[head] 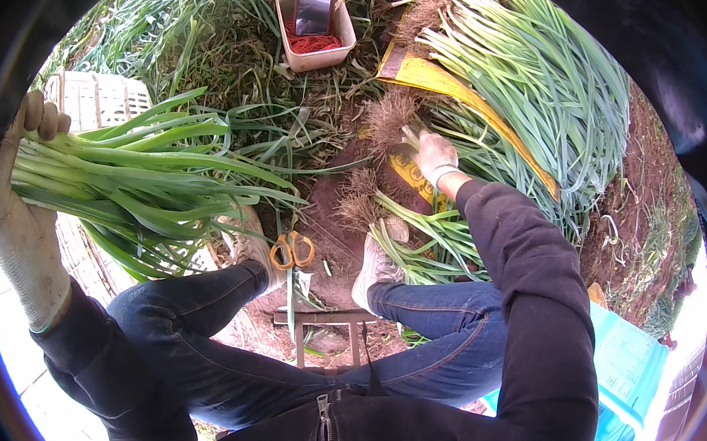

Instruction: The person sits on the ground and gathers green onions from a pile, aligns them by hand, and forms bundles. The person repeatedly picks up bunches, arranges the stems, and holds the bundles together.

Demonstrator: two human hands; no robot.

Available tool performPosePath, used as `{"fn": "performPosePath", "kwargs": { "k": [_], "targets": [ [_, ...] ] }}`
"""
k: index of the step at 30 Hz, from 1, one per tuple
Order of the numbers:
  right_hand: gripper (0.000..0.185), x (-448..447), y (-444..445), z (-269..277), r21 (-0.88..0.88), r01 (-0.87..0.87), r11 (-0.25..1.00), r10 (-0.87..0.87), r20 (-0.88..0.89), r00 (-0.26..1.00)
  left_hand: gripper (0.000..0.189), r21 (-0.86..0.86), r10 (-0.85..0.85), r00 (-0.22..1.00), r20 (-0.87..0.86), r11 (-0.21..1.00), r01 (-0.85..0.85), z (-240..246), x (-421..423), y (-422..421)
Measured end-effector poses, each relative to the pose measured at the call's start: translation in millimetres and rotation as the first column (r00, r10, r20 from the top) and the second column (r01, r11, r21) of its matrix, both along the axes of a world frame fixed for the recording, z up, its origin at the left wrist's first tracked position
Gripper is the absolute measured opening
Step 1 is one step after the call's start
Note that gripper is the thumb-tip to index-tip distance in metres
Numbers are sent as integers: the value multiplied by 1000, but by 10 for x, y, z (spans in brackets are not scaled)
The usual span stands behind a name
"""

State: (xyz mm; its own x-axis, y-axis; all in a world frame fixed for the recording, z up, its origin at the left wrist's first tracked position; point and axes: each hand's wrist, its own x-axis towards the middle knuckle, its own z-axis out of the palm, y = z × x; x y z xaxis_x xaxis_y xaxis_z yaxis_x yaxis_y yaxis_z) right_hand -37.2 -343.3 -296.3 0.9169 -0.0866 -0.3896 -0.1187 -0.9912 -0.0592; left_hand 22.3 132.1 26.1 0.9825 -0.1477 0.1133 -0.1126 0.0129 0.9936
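My left hand [28,225], in a pale knit glove, grips a thick bunch of leafy allium stalks [148,172], perhaps green garlic, at the far left. Its leaves spread rightward above my shoe. My gloved right hand [437,155] is closed around pale allium stems [411,137] beside a clump of brown roots [391,118]. Below it, a few rooted stalks [415,218] lie across my other shoe. A large pile of allium stalks [535,86] rests at the upper right, roots towards the middle. Fingers of both hands are partly hidden.
Orange-handled scissors [291,252] stand between my shoes, by a wooden frame [328,318]. A tub [312,61] ahead holds red ties [307,40] and a phone [314,3]. Yellow sacking [455,89] edges the pile. There is a white basket [100,101] left and a blue crate [626,362] right.
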Motion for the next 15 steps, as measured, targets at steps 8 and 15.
{"fn": "performPosePath", "kwargs": {
  "k": [8, 15],
  "targets": [
    [19, -77, -3, -36, -12, -40, 999, 40, -10, 999, 39, 125, 337, 939, 70, 931, -343, -66, -173, -1],
    [39, 34, -182, 207, 276, 277, 920, -188, -308, 932, 37, -9, 77, 996, 41, 997, -77, -6, -155, -13]
  ]
}}
